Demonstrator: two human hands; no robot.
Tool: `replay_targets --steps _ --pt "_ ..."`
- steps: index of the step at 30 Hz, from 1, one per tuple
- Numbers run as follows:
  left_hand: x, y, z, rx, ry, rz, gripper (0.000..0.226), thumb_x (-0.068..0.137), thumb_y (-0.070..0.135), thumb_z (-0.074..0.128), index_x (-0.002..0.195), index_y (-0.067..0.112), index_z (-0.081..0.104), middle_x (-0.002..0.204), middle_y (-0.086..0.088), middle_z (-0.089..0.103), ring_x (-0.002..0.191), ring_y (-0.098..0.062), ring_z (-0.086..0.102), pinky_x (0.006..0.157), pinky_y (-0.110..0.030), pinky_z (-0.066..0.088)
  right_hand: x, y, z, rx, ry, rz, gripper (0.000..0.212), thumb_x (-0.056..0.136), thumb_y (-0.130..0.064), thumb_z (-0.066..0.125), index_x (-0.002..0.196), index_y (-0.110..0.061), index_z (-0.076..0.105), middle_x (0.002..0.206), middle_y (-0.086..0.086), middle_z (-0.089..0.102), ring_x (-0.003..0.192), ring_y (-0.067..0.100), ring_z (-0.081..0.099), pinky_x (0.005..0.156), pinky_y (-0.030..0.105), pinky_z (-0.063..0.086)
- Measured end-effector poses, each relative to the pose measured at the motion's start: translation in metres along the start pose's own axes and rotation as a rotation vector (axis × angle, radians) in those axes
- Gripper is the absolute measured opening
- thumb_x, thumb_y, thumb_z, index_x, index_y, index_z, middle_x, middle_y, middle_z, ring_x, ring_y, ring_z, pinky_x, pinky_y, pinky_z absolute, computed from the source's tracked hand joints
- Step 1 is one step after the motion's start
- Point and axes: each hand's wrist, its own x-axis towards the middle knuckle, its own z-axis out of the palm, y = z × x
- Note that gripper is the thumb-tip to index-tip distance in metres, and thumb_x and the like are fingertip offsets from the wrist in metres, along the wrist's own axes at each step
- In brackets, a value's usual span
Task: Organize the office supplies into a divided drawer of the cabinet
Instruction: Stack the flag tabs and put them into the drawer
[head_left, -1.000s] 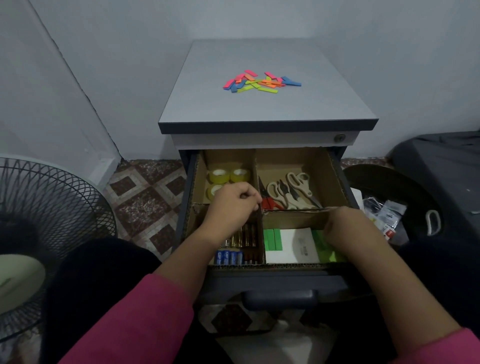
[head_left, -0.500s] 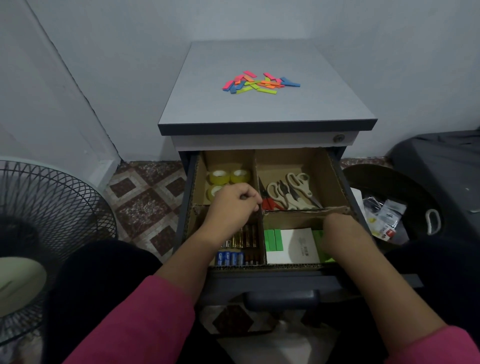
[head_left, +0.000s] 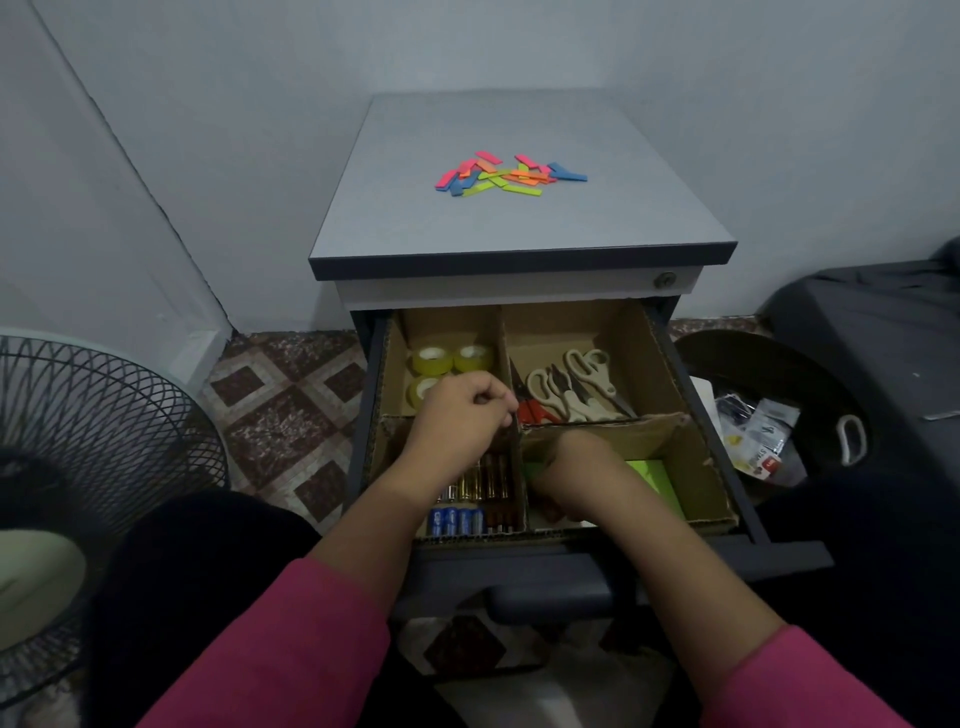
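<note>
The cabinet's top drawer (head_left: 719, 470) stands pulled out, split by cardboard dividers into compartments. Tape rolls (head_left: 451, 358) lie at the back left, scissors (head_left: 571, 389) at the back right, batteries (head_left: 467, 512) at the front left. My left hand (head_left: 460, 421) curls its fingers over the centre divider. My right hand (head_left: 576, 478) reaches down into the front right compartment over green and white pads (head_left: 654, 480); its fingertips are hidden. A pile of coloured sticky strips (head_left: 506, 176) lies on the cabinet top (head_left: 519, 228).
A standing fan (head_left: 93, 441) is close on the left floor. A dark round basket (head_left: 769, 431) holding packets sits right of the drawer, with a black covered object (head_left: 883, 338) behind it. Walls close in behind the cabinet.
My right hand has moved left from the compartment's right edge and now covers the white pad. My left hand has stayed on the divider.
</note>
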Motion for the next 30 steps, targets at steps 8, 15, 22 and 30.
replay_targets --steps 8,15,22,30 --pt "0.000 0.000 0.000 0.007 -0.009 0.015 0.026 0.088 0.003 0.052 0.071 0.020 0.063 0.069 0.001 0.063 0.059 -0.018 0.050 0.062 -0.036 0.045 0.004 0.000 0.007 -0.099 0.101 -0.063 0.021 0.083 -0.015 0.056 0.100 -0.009 0.067 0.101 0.013 0.069 0.093 0.030 0.066 0.076 0.032 0.052" --pt "-0.001 0.000 -0.001 0.012 -0.017 0.017 0.026 0.089 0.005 0.051 0.073 0.020 0.063 0.070 0.002 0.064 0.061 -0.018 0.052 0.064 -0.037 0.045 0.000 0.007 0.007 -0.170 0.199 -0.107 0.017 0.084 -0.016 0.057 0.094 -0.014 0.070 0.098 0.010 0.067 0.092 0.028 0.063 0.074 0.031 0.049" --pt "0.001 -0.001 -0.001 0.007 -0.008 0.011 0.026 0.088 0.005 0.053 0.071 0.021 0.064 0.069 0.003 0.064 0.061 -0.015 0.052 0.063 -0.036 0.046 -0.003 0.016 0.002 -0.253 0.150 -0.212 0.046 0.070 -0.026 0.078 0.114 -0.031 0.066 0.115 0.000 0.066 0.105 0.022 0.062 0.087 0.034 0.052" --pt "0.001 -0.002 -0.001 -0.003 -0.009 0.012 0.027 0.088 0.005 0.053 0.070 0.022 0.064 0.068 0.003 0.064 0.059 -0.011 0.051 0.064 -0.035 0.045 -0.005 0.009 0.003 -0.340 0.138 -0.252 0.041 0.073 -0.023 0.077 0.112 -0.034 0.066 0.107 0.004 0.066 0.101 0.026 0.063 0.077 0.031 0.050"
